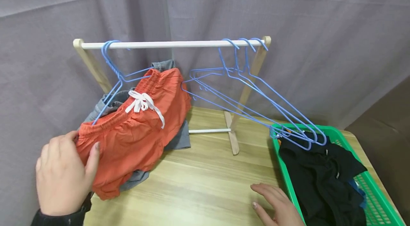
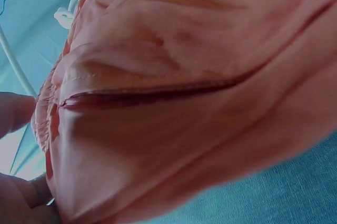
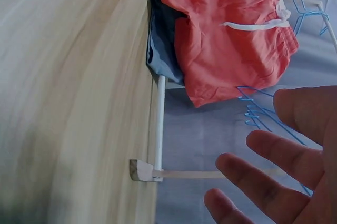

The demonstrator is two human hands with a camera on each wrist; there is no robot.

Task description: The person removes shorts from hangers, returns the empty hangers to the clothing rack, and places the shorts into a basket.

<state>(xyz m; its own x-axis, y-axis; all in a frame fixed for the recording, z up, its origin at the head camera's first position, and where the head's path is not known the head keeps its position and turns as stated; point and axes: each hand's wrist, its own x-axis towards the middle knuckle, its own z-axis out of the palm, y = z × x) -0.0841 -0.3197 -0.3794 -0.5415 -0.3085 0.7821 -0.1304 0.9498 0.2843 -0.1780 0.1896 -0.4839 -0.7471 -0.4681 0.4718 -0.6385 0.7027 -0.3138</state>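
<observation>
Orange-red shorts [image 1: 137,119] with a white drawstring [image 1: 142,103] hang on a blue hanger [image 1: 120,76] at the left of the rack, in front of grey-blue denim bottoms [image 1: 179,138]. My left hand [image 1: 62,174] is at the shorts' left side, fingertips touching the waistband's edge and thumb spread across the front. The left wrist view shows the thumb [image 2: 15,113] by the gathered waistband and a fold running across the cloth. My right hand [image 1: 278,204] holds nothing; its fingers are spread and relaxed above the table beside the green basket [image 1: 286,172].
A white rail [image 1: 173,44] on wooden posts carries several bare blue hangers [image 1: 272,101] at its right, their lower ends over the basket. Black clothing [image 1: 320,179] fills much of the basket. A grey curtain [image 1: 198,5] stands behind the wooden table [image 1: 192,183].
</observation>
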